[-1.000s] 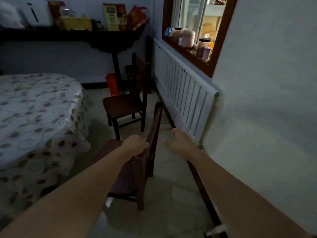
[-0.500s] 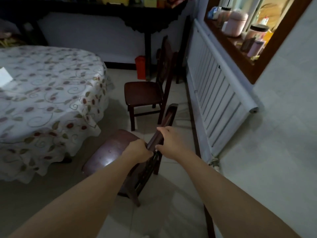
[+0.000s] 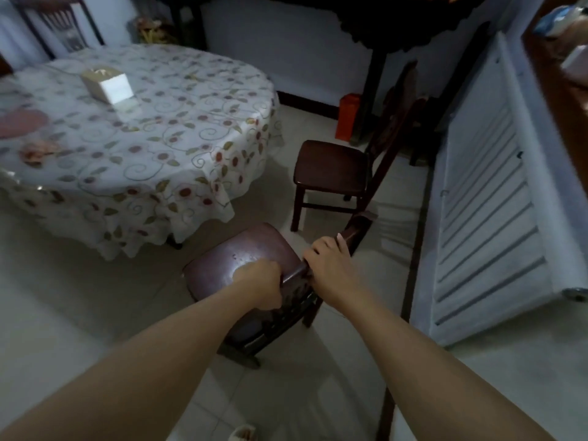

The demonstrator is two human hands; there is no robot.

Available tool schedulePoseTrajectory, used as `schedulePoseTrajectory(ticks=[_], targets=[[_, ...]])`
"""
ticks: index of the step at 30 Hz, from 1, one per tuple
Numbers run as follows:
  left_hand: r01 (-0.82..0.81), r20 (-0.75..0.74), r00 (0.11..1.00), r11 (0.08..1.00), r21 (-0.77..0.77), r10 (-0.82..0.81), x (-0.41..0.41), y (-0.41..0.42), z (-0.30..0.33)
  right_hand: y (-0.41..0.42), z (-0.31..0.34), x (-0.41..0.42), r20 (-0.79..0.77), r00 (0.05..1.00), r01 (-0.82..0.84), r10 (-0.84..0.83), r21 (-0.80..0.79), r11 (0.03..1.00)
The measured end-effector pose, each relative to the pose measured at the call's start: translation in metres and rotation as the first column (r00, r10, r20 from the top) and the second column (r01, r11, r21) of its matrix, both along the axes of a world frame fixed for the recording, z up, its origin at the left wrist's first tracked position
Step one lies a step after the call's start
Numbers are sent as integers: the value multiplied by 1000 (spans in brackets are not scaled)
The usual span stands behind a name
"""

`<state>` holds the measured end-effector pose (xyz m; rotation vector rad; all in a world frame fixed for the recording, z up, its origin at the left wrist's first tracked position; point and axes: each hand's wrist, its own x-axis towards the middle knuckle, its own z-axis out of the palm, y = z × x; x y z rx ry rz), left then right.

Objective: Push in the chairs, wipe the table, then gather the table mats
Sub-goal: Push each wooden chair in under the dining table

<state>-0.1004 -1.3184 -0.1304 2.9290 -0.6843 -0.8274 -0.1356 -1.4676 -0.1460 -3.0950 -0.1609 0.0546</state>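
Observation:
A dark wooden chair (image 3: 241, 253) stands just in front of me, its seat turned toward the round table (image 3: 152, 144) with the flowered cloth. My left hand (image 3: 261, 281) is closed around the top rail of the chair's back. My right hand (image 3: 331, 265) grips the same rail further right. A second dark chair (image 3: 334, 168) stands beyond it, apart from the table. A pinkish table mat (image 3: 19, 122) lies at the table's far left, blurred. A white tissue box (image 3: 108, 85) sits on the table.
A white radiator (image 3: 496, 198) runs along the right wall under a wooden window sill. An orange bin (image 3: 348, 120) stands by a dark console table's leg (image 3: 370, 93). Another chair back (image 3: 57, 23) shows behind the table. The floor is pale tile.
My right hand went from reaching beside the chair to gripping its top rail. The view swung left and down, and the chair's seat now points more toward the table.

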Motion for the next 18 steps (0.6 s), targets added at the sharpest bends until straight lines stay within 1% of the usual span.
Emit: schedulePoseTrajectory(ticks=[3, 6, 9, 14, 18], targets=[[-82, -17, 996, 996, 42, 82, 0, 3, 7, -2, -7, 10, 15, 997, -79, 79, 6, 997], [-183, 4, 983, 982, 41, 183, 4, 12, 15, -1, -4, 27, 24, 988, -153, 153, 5, 988], [-260, 93, 961, 966, -4, 259, 18, 23, 21, 6, 3, 51, 56, 978, -200, 199, 3, 980], [-305, 238, 919, 950, -74, 313, 62, 43, 35, 26, 23, 111, 79, 971, -225, 225, -12, 974], [-360, 337, 863, 926, -111, 376, 112, 65, 36, 48, 40, 168, 108, 958, -265, 267, -35, 964]])
